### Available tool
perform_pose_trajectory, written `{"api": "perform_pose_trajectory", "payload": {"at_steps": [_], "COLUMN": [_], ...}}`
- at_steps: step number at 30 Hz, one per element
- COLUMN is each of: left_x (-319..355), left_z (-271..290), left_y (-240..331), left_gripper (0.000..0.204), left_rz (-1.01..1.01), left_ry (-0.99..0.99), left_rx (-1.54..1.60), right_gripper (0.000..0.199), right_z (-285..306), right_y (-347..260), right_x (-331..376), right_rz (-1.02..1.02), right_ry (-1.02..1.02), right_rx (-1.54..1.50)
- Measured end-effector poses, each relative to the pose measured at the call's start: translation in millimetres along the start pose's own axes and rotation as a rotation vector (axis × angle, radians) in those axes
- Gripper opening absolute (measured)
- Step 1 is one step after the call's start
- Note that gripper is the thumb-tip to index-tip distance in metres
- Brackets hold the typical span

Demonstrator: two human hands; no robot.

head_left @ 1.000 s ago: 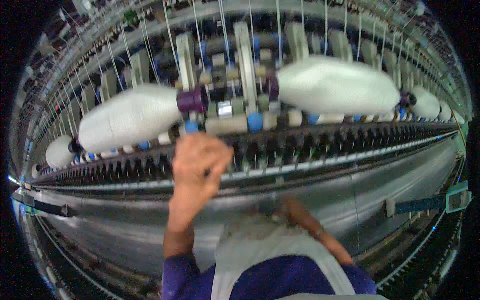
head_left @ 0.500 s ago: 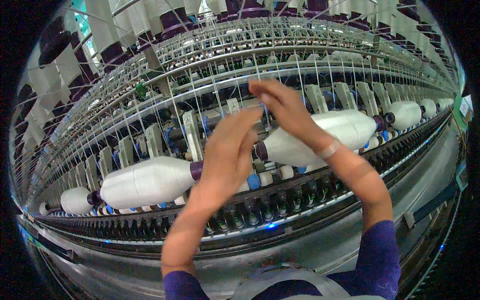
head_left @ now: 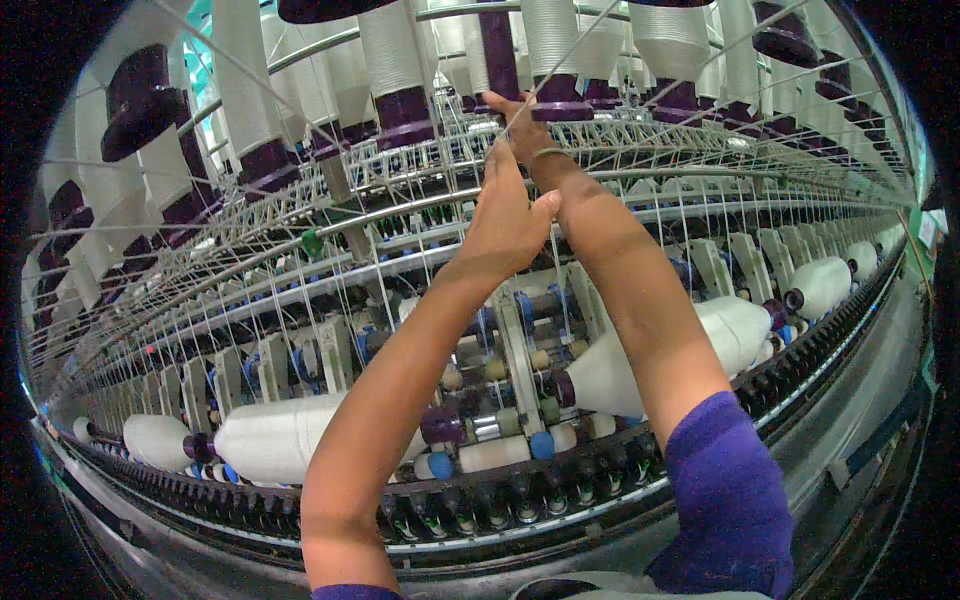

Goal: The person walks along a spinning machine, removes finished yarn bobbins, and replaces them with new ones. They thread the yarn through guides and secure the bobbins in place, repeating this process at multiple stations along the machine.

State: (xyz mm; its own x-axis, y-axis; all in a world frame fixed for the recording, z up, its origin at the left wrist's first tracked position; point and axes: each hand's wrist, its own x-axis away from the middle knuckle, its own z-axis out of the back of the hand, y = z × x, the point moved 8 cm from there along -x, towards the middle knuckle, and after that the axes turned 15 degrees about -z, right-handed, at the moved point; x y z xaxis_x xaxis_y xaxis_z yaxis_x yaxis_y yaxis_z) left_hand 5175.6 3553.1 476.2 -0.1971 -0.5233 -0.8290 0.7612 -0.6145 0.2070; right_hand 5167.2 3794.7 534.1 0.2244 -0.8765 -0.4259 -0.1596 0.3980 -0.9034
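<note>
Both my arms reach up toward hanging bobbins wound with white roving. My right hand (head_left: 527, 132) is at the lower end of a mostly bare purple bobbin (head_left: 497, 50), its fingers spread close to the bobbin; contact is unclear. Just below and nearer, my left hand (head_left: 508, 215) points upward with fingers stretched out and thumb apart. Its fingertips meet the line of a slanting white roving strand (head_left: 560, 72); whether they touch it I cannot tell. A full white bobbin (head_left: 553, 40) hangs right beside the bare one.
Below lies a long spinning frame with metal rails (head_left: 400, 212), pale levers (head_left: 515, 335) and rollers. Large white yarn packages (head_left: 275, 437) with purple ends rest across it, another (head_left: 735, 330) behind my right forearm. Several roving strands run down from above.
Both hands have risen from in front of the rollers to the hanging bobbins, the right higher. The view has tilted upward, showing more of the bobbins.
</note>
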Motion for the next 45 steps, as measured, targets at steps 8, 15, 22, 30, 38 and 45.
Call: {"api": "perform_pose_trajectory", "payload": {"at_steps": [8, 15, 22, 30, 38, 45], "left_x": [-13.8, 19.5, 101.3, 370.6, 495.4, 238.4], "left_z": [3.2, -42.8, -113.9, -309.2, -369.9, -319.7], "left_y": [-29.5, -13.5, 52.1, 197.3, 193.7, 119.6], "left_gripper": [0.109, 0.067, 0.031, 0.012, 0.057, 0.078], "left_rz": [0.188, 0.390, 0.393, -0.020, 0.250, 0.444], "left_ry": [0.166, 0.425, 0.527, -0.846, -1.083, 0.930], "left_rx": [0.038, 0.812, 1.080, 0.392, 0.580, 1.193], "right_gripper": [0.035, 0.066, 0.084, 0.090, 0.059, 0.065], "right_z": [13.0, 148.8, 260.6, 513.5, 595.0, 577.6], "right_y": [-22.0, 56.4, 193.2, 271.3, 258.7, 250.8], "right_x": [112.9, 462.8, 564.1, 657.6, 655.7, 612.2], "right_rz": [0.357, -0.642, -0.514, -0.694, -0.611, -0.541], "right_ry": [-0.207, -0.619, -0.443, 0.303, 0.344, 0.092], "right_rx": [0.333, 0.012, 0.229, 0.322, 0.616, 0.487]}}
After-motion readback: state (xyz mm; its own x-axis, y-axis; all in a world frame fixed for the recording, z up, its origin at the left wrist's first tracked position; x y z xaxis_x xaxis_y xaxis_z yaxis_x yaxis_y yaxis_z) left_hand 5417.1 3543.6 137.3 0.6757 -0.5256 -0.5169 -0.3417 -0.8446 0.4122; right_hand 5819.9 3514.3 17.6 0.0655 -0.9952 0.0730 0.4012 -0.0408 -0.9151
